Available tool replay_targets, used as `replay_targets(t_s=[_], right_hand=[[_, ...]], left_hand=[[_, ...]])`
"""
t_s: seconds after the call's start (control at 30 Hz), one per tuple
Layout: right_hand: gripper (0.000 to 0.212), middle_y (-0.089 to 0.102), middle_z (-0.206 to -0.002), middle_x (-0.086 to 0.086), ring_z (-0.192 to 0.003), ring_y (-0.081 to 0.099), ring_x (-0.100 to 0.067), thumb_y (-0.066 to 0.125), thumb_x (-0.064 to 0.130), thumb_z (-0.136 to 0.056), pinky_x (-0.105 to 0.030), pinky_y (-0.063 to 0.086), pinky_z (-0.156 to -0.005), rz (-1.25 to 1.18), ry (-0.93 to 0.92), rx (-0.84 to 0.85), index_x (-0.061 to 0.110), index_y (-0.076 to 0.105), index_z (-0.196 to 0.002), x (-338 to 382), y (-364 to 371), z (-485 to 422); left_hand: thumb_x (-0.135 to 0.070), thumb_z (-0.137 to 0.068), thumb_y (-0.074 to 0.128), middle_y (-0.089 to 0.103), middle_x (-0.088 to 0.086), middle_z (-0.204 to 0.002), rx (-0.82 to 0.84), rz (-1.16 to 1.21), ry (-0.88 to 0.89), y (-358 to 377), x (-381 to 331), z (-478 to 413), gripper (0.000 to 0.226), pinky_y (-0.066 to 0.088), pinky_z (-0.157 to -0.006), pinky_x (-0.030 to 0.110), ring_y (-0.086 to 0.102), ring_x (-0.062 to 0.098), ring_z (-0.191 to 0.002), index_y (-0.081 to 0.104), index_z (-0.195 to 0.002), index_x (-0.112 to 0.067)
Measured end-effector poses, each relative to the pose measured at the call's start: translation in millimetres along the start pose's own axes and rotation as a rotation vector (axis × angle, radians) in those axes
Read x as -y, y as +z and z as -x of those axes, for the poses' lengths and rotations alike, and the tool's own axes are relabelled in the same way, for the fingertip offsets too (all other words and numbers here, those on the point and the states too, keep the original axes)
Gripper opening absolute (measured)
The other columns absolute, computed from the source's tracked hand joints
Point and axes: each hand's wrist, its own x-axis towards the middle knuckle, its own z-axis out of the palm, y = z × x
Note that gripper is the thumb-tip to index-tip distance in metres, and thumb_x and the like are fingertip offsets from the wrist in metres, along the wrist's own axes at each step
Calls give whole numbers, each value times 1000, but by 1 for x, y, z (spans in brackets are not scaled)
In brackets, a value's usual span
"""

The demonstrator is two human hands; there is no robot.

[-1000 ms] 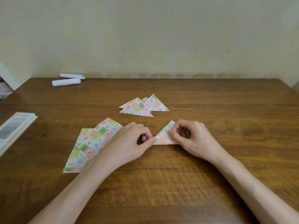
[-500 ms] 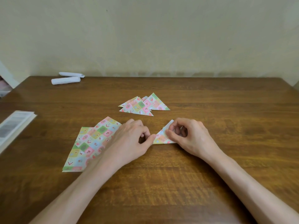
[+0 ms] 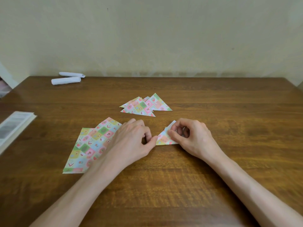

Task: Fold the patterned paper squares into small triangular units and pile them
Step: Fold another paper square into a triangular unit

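Brown wood makes up the table (image 3: 213, 161), with a plain pale wall behind it. Near the middle, close to the person, lies a little paper triangle (image 3: 164, 138), and both hands are on it. The left hand (image 3: 131, 141) has its fingers curled and pinches the left corner with the thumb tip. The right hand (image 3: 195, 138) pinches the top flap, thumb on the front and curled fingers behind. To make this fold good, I think the left hand should hold the corner flat on the wood so the paper cannot slide, while the right hand lines the edges up and then rubs the crease hard. If the edges do not match, the triangle may come out crooked. Just past the hands sits the pile of done triangles (image 3: 144, 106), where this one should go. Flat paper squares (image 3: 91, 145) wait partly under the left arm.
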Motion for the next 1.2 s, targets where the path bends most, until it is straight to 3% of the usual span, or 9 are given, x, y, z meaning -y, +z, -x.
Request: replay_targets(t_s=[0.37, 0.53, 0.63, 0.8, 1.2], right_hand=[[14, 63, -69, 13, -65, 57, -10, 74, 37, -87, -40, 55, -69, -13, -4, -19, 32, 64, -79, -1, 2, 0], [10, 62, -75, 13, -67, 57, -9, 76, 38, -87, -37, 53, -70, -24, -48, -40, 37, 66, -89, -1, 1, 2], [4, 61, -78, 13, -69, 57, -8, 77, 40, -87, -37, 52, -68, -14, -65, -59, 38, 75, -84, -1, 1, 3], [14, 59, -78, 12, -66, 56, -9, 73, 46, -85, -30, 47, -64, -13, -89, -90, 35, 80, -80, 0, 0, 5], [7, 57, -74, 13, -65, 56, -6, 79, 44, -80, -29, 46, -66, 30, -71, -97, 37, 78, -77, 0, 1, 3]], left_hand=[[-56, -93, 64, 53, -15, -81, -11, -13, -20, -1, -1, -1, 37, 31, -75, 26, 48, 7, -87, 65, -67, -29], [-56, -94, 63, 53, -15, -81, -2, -7, -33, -2, -2, -1, 37, 30, -75, 25, 48, 6, -86, 64, -68, -30], [-55, -94, 63, 53, -15, -82, 10, -3, -43, -3, -3, 0, 36, 31, -74, 25, 48, 6, -86, 63, -68, -31], [-55, -95, 63, 54, -14, -84, 14, -5, -45, -4, -5, -1, 35, 31, -73, 24, 49, 6, -88, 64, -70, -30], [-58, -93, 64, 55, -16, -90, 138, 75, -44, -14, 7, 1, 26, 40, -78, 28, 49, 3, -91, 66, -77, -38]])
